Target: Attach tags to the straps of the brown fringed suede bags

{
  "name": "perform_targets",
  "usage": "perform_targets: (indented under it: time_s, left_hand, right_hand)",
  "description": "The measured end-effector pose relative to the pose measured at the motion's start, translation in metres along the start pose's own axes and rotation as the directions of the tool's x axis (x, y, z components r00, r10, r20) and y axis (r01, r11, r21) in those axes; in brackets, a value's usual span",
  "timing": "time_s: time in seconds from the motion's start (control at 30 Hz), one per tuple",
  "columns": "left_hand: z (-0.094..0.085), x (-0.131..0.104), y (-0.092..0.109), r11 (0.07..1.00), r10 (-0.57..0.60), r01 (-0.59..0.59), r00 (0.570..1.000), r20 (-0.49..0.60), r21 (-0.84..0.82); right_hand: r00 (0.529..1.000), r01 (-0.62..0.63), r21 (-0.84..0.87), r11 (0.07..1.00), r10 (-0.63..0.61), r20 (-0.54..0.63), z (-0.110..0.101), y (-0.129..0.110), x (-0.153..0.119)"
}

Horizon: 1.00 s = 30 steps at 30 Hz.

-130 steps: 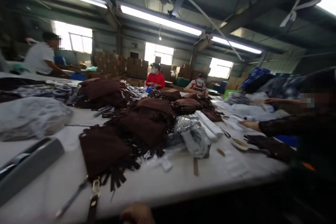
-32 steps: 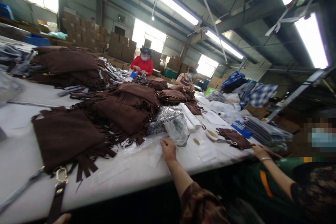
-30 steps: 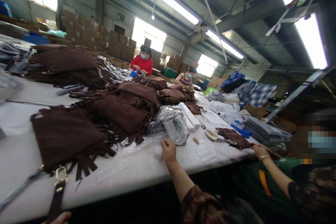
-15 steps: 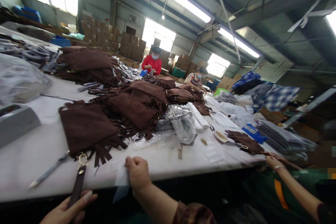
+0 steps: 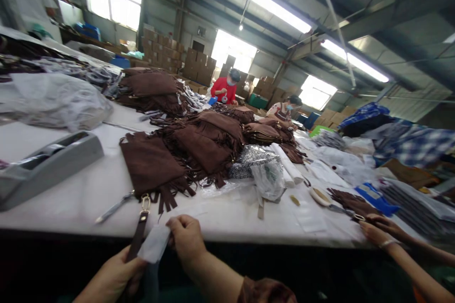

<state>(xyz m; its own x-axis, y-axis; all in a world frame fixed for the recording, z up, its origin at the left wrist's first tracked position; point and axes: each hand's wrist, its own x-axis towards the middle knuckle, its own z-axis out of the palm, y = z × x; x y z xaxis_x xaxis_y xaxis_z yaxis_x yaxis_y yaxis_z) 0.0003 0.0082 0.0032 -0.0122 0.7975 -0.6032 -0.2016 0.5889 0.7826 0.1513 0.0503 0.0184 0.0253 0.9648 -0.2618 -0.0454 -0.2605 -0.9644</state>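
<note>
My left hand (image 5: 115, 270) grips a dark brown strap (image 5: 138, 232) just below the table's front edge. A gold-coloured clasp (image 5: 145, 203) joins the strap to a brown fringed bag (image 5: 151, 158) lying flat on the table. In my right hand (image 5: 188, 239), thumb and fingers pinch a small piece of thin white wrapping (image 5: 156, 242). The wrapping lies against the strap, close to my left fingers. A second strap end, wrapped in pale material (image 5: 114, 208), rests on the table left of the clasp.
Brown fringed bags (image 5: 204, 139) are piled behind. A grey tape dispenser (image 5: 53, 165) stands left, beside clear plastic (image 5: 60, 99). Silvery-speckled material (image 5: 250, 161) and white rolls (image 5: 286, 165) lie mid-table. At right, a co-worker's hands (image 5: 382, 232) touch another brown bag (image 5: 353, 201).
My right hand has brought the white wrapping to the strap, next to my left hand. My left hand still holds the strap. The camera view has shifted left.
</note>
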Motion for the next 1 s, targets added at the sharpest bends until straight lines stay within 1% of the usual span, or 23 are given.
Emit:
perform_targets:
  time_s: [0.03, 0.07, 0.1, 0.13, 0.2, 0.23, 0.27, 0.37, 0.4, 0.43, 0.47, 0.5, 0.53, 0.57, 0.6, 0.63, 0.67, 0.7, 0.73, 0.77, 0.83, 0.93, 1.0]
  left_hand:
    - [0.000, -0.004, 0.004, 1.000, 0.004, -0.003, 1.000, 0.022, -0.029]
    - [0.001, -0.008, 0.008, 0.999, -0.002, 0.004, 0.999, 0.045, -0.053]
    - [0.001, -0.011, 0.011, 0.998, -0.023, 0.027, 0.997, 0.067, -0.060]
    - [0.001, -0.014, 0.014, 0.996, -0.050, 0.055, 0.995, 0.087, -0.064]
    - [0.001, -0.019, 0.017, 0.993, -0.083, 0.092, 0.990, 0.110, -0.079]
    - [0.001, -0.020, 0.017, 0.992, -0.082, 0.092, 0.990, 0.113, -0.085]
    - [0.001, -0.021, 0.017, 0.993, -0.070, 0.080, 0.992, 0.108, -0.091]
    - [-0.002, -0.019, 0.012, 0.996, -0.022, 0.029, 0.996, 0.083, -0.086]
    - [-0.004, -0.018, 0.010, 0.997, -0.009, 0.014, 0.997, 0.073, -0.077]
    - [-0.005, -0.016, 0.008, 0.998, 0.004, 0.000, 0.998, 0.060, -0.063]
    - [-0.007, -0.014, 0.007, 0.999, 0.015, -0.013, 0.999, 0.044, -0.042]
    - [-0.008, -0.012, 0.005, 1.000, 0.023, -0.022, 0.999, 0.026, -0.020]
    - [-0.010, -0.011, 0.004, 1.000, 0.027, -0.027, 1.000, 0.008, -0.003]
    - [-0.010, -0.009, 0.003, 1.000, 0.027, -0.027, 1.000, -0.006, 0.003]
    - [-0.011, -0.007, 0.003, 1.000, 0.022, -0.022, 1.000, -0.013, 0.000]
    - [-0.011, -0.006, 0.002, 1.000, 0.015, -0.016, 1.000, -0.012, -0.012]
    - [-0.011, -0.005, 0.002, 1.000, 0.004, -0.004, 1.000, -0.004, -0.029]
    - [-0.011, -0.004, 0.002, 0.999, -0.013, 0.013, 1.000, 0.009, -0.046]
    - [-0.011, -0.003, 0.002, 0.998, -0.037, 0.039, 0.999, 0.029, -0.057]
    - [-0.011, -0.002, 0.002, 0.996, -0.062, 0.065, 0.997, 0.045, -0.060]
    - [-0.011, -0.001, 0.001, 0.994, -0.093, 0.096, 0.995, 0.046, -0.059]
    - [-0.013, 0.002, -0.001, 0.993, -0.093, 0.093, 0.996, 0.004, -0.073]
    - [-0.014, 0.004, -0.002, 0.990, -0.120, 0.120, 0.993, 0.006, -0.073]
  right_hand:
    - [0.997, -0.003, 0.018, 1.000, 0.002, 0.082, -0.007, 0.000, -0.003]
    - [0.985, 0.023, 0.023, 0.999, -0.026, 0.172, -0.013, 0.000, -0.007]
    - [0.964, 0.080, 0.006, 0.997, -0.079, 0.252, -0.017, 0.000, -0.012]
    - [0.937, 0.166, -0.030, 0.986, -0.148, 0.316, -0.020, 0.000, -0.016]
    - [0.891, 0.341, -0.146, 0.928, -0.270, 0.366, -0.019, 0.001, -0.025]
    - [0.887, 0.389, -0.213, 0.896, -0.302, 0.349, -0.016, 0.002, -0.027]
    - [0.898, 0.395, -0.266, 0.879, -0.310, 0.311, -0.012, 0.003, -0.028]
    - [0.959, 0.269, -0.296, 0.917, -0.227, 0.169, -0.001, 0.002, -0.024]
    - [0.969, 0.238, -0.292, 0.926, -0.206, 0.136, -0.001, 0.000, -0.020]
    - [0.970, 0.239, -0.302, 0.923, -0.215, 0.112, -0.003, -0.003, -0.015]
    - [0.962, 0.274, -0.335, 0.902, -0.258, 0.092, -0.008, -0.006, -0.011]
    - [0.942, 0.332, -0.394, 0.857, -0.326, 0.084, -0.014, -0.010, -0.006]
    - [0.909, 0.400, -0.472, 0.786, -0.404, 0.097, -0.023, -0.014, -0.002]
    - [0.869, 0.464, -0.558, 0.688, -0.476, 0.137, -0.032, -0.017, 0.001]
    - [0.829, 0.516, -0.638, 0.572, -0.521, 0.203, -0.041, -0.020, 0.003]
    - [0.796, 0.553, -0.699, 0.452, -0.533, 0.286, -0.050, -0.021, 0.004]
    - [0.776, 0.576, -0.742, 0.342, -0.514, 0.365, -0.058, -0.021, 0.005]
    - [0.767, 0.587, -0.769, 0.253, -0.479, 0.427, -0.066, -0.020, 0.004]
    - [0.767, 0.587, -0.787, 0.189, -0.442, 0.465, -0.073, -0.018, 0.003]
    - [0.773, 0.579, -0.801, 0.150, -0.414, 0.481, -0.080, -0.015, 0.003]
    - [0.802, 0.532, -0.838, 0.125, -0.394, 0.450, -0.096, -0.008, 0.002]
    - [0.867, 0.398, -0.905, 0.151, -0.384, 0.318, -0.122, -0.004, 0.007]
    - [0.903, 0.283, -0.943, 0.174, -0.381, 0.201, -0.139, -0.005, 0.010]
